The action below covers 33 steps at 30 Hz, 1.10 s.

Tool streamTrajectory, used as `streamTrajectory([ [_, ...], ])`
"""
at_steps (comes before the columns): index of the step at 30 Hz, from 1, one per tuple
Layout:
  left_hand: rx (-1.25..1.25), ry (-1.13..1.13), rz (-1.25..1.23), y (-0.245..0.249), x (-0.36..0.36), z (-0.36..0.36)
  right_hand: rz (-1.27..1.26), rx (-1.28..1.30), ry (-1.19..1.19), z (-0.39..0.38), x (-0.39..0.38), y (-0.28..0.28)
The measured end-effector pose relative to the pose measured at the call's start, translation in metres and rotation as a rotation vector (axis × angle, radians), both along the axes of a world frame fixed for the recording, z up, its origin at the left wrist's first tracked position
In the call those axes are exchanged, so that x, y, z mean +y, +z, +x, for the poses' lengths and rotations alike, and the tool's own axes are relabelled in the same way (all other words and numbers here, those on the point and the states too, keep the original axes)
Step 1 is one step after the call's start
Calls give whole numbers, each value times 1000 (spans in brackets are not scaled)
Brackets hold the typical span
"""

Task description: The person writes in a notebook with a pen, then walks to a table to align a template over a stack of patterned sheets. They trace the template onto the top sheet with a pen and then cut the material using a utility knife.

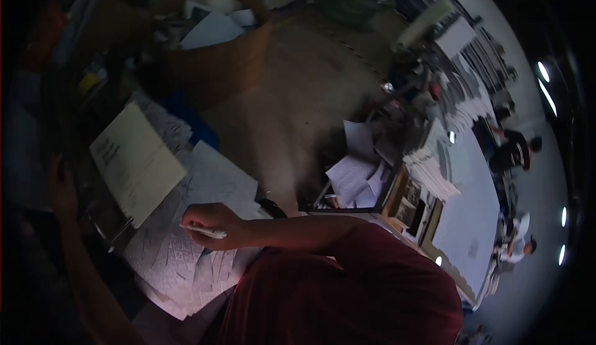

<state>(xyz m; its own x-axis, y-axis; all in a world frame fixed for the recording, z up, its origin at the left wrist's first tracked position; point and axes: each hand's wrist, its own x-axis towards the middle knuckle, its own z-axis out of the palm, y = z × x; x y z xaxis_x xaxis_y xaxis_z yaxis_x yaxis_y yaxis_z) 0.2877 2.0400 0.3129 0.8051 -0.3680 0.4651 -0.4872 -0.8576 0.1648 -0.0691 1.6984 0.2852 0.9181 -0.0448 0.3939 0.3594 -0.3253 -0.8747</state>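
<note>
My right hand [217,226] is closed around a slim white pen [208,231], above a spread of printed sheets [177,255]. Line patterns and small drawings cover these sheets, and some overlap. Left of them lies a cream card [138,162] with dark handwriting on it. A thin metal rod or clip [119,236] sticks out below the card's lower corner. At the dim left edge is my left hand [62,193], apart from the card; its fingers are too dark to make out clearly. A plain pale sheet [220,171] lies beyond the printed ones.
A large brown bin [214,65] of paper scraps stands ahead on the floor. To the right, a dark-framed container [344,209] holds loose sheets beside a long worktable [469,221] with paper stacks [431,171]. Two people [514,150] are farther off at the right.
</note>
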Motion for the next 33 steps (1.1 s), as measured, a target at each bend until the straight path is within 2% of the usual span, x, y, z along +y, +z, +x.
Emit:
streamTrajectory([
  [2,-36,-13,60,-2,5,5,17,-103,-12,-19,-13,0],
  [3,-58,-52,60,15,-18,7,26,-21,-41,-34,-22,0],
  [9,-142,-212,78,58,-95,42,9,33,-307,-109,-67,-2],
  [15,-158,-261,104,65,-145,60,-46,64,-498,-149,-114,-22],
  [20,-127,-311,133,43,-221,82,28,116,-541,-152,-159,-39],
  [25,-71,-339,180,0,-312,110,108,248,-487,-115,-216,-66],
  [28,-32,-344,214,-27,-382,125,174,236,-426,-78,-264,-80],
  [33,12,-426,285,-67,-521,176,274,310,-467,-35,-347,-125],
])
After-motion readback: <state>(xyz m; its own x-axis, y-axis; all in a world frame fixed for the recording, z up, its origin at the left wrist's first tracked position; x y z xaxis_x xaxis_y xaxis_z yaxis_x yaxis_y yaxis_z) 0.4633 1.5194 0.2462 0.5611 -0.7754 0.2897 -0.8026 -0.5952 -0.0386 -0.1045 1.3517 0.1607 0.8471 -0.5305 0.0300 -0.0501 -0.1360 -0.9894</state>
